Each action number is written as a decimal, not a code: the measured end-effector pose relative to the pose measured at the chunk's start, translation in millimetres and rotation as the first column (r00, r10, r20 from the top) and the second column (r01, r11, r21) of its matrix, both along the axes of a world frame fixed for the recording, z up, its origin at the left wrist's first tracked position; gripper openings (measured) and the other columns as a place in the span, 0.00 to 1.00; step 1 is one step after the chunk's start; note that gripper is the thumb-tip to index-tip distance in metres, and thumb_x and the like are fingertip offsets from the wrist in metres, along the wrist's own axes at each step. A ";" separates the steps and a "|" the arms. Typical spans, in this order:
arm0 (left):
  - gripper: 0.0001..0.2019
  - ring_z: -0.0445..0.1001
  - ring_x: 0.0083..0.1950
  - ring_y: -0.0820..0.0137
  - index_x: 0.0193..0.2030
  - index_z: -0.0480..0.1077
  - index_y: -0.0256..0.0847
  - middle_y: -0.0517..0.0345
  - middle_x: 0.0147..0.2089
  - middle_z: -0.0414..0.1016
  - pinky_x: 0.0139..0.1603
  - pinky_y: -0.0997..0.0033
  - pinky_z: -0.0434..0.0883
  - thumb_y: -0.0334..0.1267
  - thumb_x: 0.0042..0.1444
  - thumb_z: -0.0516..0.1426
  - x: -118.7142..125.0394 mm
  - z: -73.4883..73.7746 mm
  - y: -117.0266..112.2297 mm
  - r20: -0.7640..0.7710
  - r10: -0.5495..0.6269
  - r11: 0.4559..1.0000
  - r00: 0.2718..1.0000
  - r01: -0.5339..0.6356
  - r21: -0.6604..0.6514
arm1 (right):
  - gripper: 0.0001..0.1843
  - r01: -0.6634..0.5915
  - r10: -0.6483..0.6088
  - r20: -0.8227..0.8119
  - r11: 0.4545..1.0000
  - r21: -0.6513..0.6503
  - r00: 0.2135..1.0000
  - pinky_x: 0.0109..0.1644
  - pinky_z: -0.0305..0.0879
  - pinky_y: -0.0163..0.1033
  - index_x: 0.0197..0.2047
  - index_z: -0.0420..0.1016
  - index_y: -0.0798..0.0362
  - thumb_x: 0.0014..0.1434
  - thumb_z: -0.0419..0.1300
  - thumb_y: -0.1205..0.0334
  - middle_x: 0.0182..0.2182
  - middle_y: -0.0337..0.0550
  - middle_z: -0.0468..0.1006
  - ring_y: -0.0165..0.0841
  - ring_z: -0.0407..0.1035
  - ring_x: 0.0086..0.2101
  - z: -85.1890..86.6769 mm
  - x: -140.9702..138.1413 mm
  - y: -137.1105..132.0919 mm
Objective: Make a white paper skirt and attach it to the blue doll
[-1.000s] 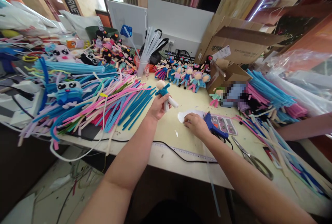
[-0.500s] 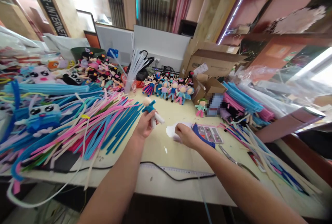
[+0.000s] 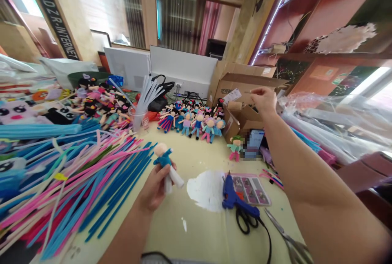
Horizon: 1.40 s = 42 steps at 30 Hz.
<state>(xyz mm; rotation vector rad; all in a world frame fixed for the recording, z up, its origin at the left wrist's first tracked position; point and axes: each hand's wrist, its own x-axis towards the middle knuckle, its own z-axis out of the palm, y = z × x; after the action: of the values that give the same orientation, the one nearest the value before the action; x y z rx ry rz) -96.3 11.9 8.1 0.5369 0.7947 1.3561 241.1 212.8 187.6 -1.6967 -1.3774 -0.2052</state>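
Note:
My left hand [image 3: 155, 187] is closed around a small unfinished doll [image 3: 163, 158] above the table. The doll has a plain beige head, a teal fuzzy body with short arms, and two white legs pointing down to the right. My right hand [image 3: 265, 100] is raised in front of the cardboard boxes at the right, thumb and fingertips pinched together. Whatever may be between those fingertips is too small to make out. Below it on the table lie a blue glue gun [image 3: 234, 198] and a white patch [image 3: 204, 190].
Many coloured pipe cleaners [image 3: 101, 186] cover the left side. Finished dolls [image 3: 196, 123] stand at the back beside a cup of clear sticks [image 3: 139, 119]. Black-handled scissors [image 3: 243, 221], metal pliers or shears [image 3: 289, 237], a compartment box [image 3: 252, 190] and a green-haired doll [image 3: 235, 148] sit at the right.
My right hand has lifted from the white patch, up and to the right, in front of the cardboard boxes. The left hand still holds the doll. The camera view has shifted.

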 end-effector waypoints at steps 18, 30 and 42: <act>0.22 0.68 0.29 0.74 0.37 0.70 0.41 0.61 0.31 0.71 0.25 0.78 0.68 0.43 0.36 0.71 -1.3 -4.8 4.7 -0.031 0.002 1.000 1.000 -0.002 -0.021 | 0.17 0.058 0.052 0.245 0.904 -0.424 0.968 0.43 0.61 0.40 0.40 0.79 0.57 0.44 0.61 0.75 0.39 0.50 0.80 0.38 0.71 0.40 -53.3 18.2 19.4; 0.19 0.69 0.28 0.76 0.36 0.70 0.41 0.62 0.32 0.72 0.25 0.78 0.69 0.42 0.40 0.69 -1.4 -6.2 6.9 -0.036 -0.037 0.999 0.999 0.039 0.038 | 0.28 0.017 0.043 0.244 0.971 -0.239 0.969 0.48 0.57 0.40 0.57 0.69 0.65 0.51 0.60 0.73 0.47 0.55 0.75 0.33 0.67 0.44 -37.6 15.8 -14.0; 0.14 0.70 0.27 0.77 0.35 0.69 0.41 0.63 0.31 0.72 0.25 0.77 0.69 0.39 0.45 0.67 -0.4 -4.7 7.3 -0.017 -0.052 0.995 0.999 0.053 0.085 | 0.22 -0.415 0.437 0.288 0.900 -0.135 0.852 0.46 0.68 0.46 0.55 0.72 0.48 0.56 0.59 0.64 0.45 0.46 0.73 0.38 0.70 0.42 -77.7 -37.3 -200.7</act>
<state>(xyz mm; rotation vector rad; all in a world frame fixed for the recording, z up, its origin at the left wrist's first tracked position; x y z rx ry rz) -96.6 19.2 3.4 0.6318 0.7320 1.3434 203.9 12.1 110.0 -1.4027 -1.9837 -0.1783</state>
